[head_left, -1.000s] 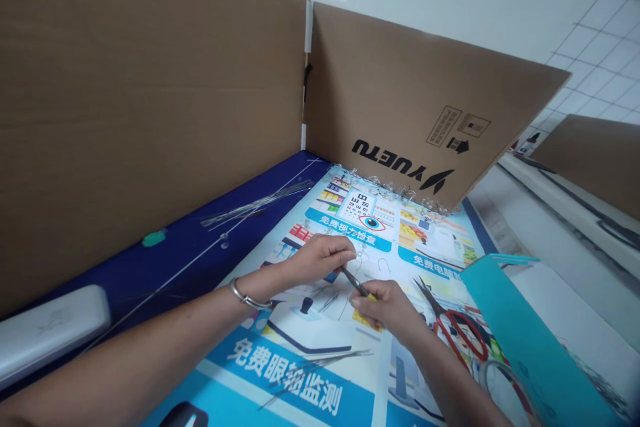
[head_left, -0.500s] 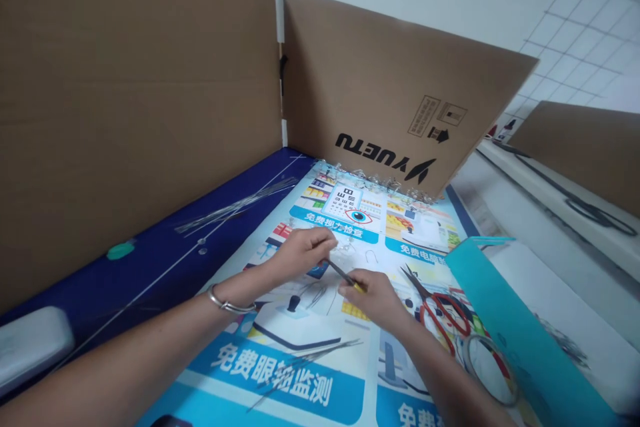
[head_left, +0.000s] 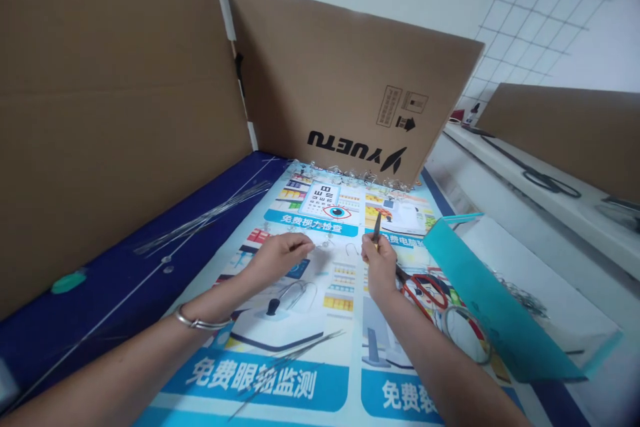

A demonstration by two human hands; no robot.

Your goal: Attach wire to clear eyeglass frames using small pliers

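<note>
Right hand (head_left: pixel 379 267) clamped on slim black tweezers (head_left: pixel 377 228), held upright above printed blue-and-white poster (head_left: pixel 260 380); left hand (head_left: pixel 277 255) well apart, fingertips pinched, any hold unclear; red-handled steel scissors (head_left: pixel 425 292) just beside right hand.

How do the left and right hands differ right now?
The left hand is palm down, no tool visible; the right hand is more upright, pinching a slim dark tool. The left wrist wears a silver bangle; the right shows none. Both are bare, over the printed poster.

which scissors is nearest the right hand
The red-handled pair on the poster, just below the right hand; the black-handled pair lies far off on the white ledge.
</note>
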